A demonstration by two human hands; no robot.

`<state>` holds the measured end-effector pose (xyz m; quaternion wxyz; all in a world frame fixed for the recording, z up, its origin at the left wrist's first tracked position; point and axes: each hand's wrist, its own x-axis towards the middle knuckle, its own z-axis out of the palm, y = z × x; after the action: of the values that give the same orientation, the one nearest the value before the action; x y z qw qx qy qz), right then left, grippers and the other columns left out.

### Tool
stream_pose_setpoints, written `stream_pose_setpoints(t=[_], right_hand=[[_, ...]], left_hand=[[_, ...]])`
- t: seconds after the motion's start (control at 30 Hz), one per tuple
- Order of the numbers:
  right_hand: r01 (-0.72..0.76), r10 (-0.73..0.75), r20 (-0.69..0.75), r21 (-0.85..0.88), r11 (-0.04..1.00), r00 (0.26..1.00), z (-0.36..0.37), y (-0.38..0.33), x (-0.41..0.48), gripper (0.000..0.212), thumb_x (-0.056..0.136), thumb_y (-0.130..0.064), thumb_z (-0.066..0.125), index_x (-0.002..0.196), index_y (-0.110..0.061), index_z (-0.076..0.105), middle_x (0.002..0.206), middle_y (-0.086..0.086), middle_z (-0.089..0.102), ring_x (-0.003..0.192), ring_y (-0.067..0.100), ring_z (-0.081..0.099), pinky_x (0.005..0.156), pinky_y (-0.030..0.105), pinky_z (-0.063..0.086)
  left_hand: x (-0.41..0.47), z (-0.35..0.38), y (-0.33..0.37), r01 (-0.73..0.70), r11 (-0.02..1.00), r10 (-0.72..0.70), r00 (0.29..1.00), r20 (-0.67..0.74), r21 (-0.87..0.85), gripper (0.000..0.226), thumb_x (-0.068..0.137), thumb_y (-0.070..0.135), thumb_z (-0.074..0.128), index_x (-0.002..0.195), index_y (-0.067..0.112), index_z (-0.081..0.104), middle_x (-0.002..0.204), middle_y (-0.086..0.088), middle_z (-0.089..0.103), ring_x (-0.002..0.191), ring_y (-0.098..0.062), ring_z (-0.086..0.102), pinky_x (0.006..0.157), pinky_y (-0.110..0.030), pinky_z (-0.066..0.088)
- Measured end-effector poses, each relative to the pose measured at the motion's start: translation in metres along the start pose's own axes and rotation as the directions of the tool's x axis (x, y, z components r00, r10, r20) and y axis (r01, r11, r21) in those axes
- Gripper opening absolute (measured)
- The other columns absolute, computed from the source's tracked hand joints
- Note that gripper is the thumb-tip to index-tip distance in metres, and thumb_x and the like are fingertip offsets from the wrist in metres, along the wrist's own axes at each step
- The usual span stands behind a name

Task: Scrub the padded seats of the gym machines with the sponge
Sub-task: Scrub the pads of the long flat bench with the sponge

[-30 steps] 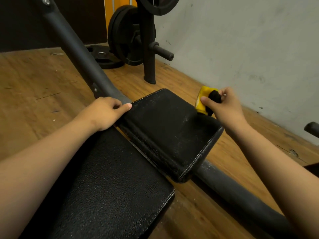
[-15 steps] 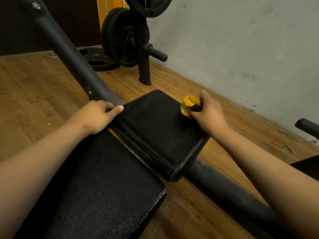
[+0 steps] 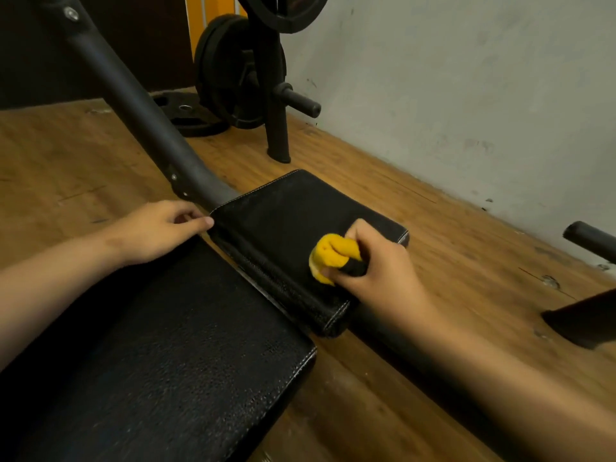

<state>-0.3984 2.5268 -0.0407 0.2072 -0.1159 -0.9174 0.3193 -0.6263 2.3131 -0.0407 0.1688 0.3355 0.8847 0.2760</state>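
Yellow sponge (image 3: 328,253) bunched in right hand (image 3: 376,265) against black seat pad (image 3: 286,218).

The right grip (image 3: 376,265) squeezes a yellow and black sponge (image 3: 333,253) and presses it onto the near right part of the small seat pad (image 3: 293,215). The left grip (image 3: 156,230) rests at that pad's left corner, thumb tip touching the stitched edge, fingers loosely curled. A larger pad (image 3: 160,345) lies just nearer than the small seat pad. A dark frame tube (image 3: 140,111) rises from its far left, and weight plates (image 3: 233,71) stand beyond it.
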Motion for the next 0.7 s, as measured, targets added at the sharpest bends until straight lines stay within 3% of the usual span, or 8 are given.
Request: stream_pose_setpoints(t=[0.1, 0.23, 0.37, 0.53, 0.7], right_hand=[[-0.017, 0.018, 0.029, -0.016, 1.0, 0.999, -0.008, 0.001, 0.002, 0.039, 0.073, -0.022, 0.081, 0.077, -0.023, 0.043, 0.068, -0.009, 0.053, 0.067, 0.0, 0.051, 0.056, 0.016, 0.036], [-0.061, 0.058, -0.062, -0.052, 0.997, 0.996, -0.004, -0.005, 0.01, 0.043, 0.073, -0.024, 0.081, 0.073, -0.029, 0.039, 0.069, -0.012, 0.053, 0.068, -0.004, 0.051, 0.057, 0.013, 0.037], [0.001, 0.0, 0.068, -0.014, 1.0, 0.998, 0.0, -0.014, -0.015, 0.041, 0.074, -0.023, 0.081, 0.074, -0.028, 0.04, 0.068, -0.013, 0.053, 0.068, -0.002, 0.052, 0.058, 0.013, 0.039], [-0.069, 0.064, -0.064, -0.082, 0.994, 0.996, -0.011, 0.0, 0.009, 0.041, 0.075, -0.024, 0.08, 0.077, -0.027, 0.039, 0.069, -0.012, 0.051, 0.066, -0.004, 0.05, 0.056, 0.011, 0.035], [0.029, -0.025, 0.096, -0.044, 0.999, 0.995, -0.004, -0.019, -0.021, 0.036, 0.075, -0.021, 0.079, 0.08, -0.024, 0.044, 0.074, -0.01, 0.058, 0.075, 0.0, 0.056, 0.06, 0.014, 0.041]], left_hand=[[-0.009, 0.007, -0.003, 0.014, 0.998, -0.015, 1.0, 0.01, 0.055, 0.03, 0.097, 0.046, 0.043, 0.104, 0.025, 0.064, 0.097, 0.004, 0.063, 0.087, -0.009, 0.056, 0.072, -0.016, 0.04], [-0.012, 0.007, 0.002, 0.05, 0.996, -0.047, 0.998, -0.039, 0.077, 0.034, 0.096, 0.049, 0.044, 0.101, 0.026, 0.068, 0.093, 0.005, 0.064, 0.085, -0.01, 0.057, 0.072, -0.029, 0.042], [-0.014, 0.008, 0.002, 0.052, 0.995, -0.046, 0.997, -0.063, 0.085, 0.038, 0.094, 0.052, 0.046, 0.09, 0.022, 0.07, 0.086, 0.0, 0.067, 0.084, -0.014, 0.06, 0.079, -0.035, 0.047], [-0.014, 0.008, 0.007, 0.08, 0.995, -0.077, 0.995, -0.064, 0.059, 0.037, 0.095, 0.05, 0.046, 0.093, 0.022, 0.07, 0.089, 0.002, 0.066, 0.082, -0.01, 0.058, 0.073, -0.031, 0.045], [-0.012, 0.008, 0.005, 0.085, 0.993, -0.08, 0.994, -0.068, 0.075, 0.041, 0.095, 0.05, 0.046, 0.096, 0.018, 0.071, 0.092, -0.003, 0.067, 0.086, -0.017, 0.06, 0.085, -0.04, 0.049]])
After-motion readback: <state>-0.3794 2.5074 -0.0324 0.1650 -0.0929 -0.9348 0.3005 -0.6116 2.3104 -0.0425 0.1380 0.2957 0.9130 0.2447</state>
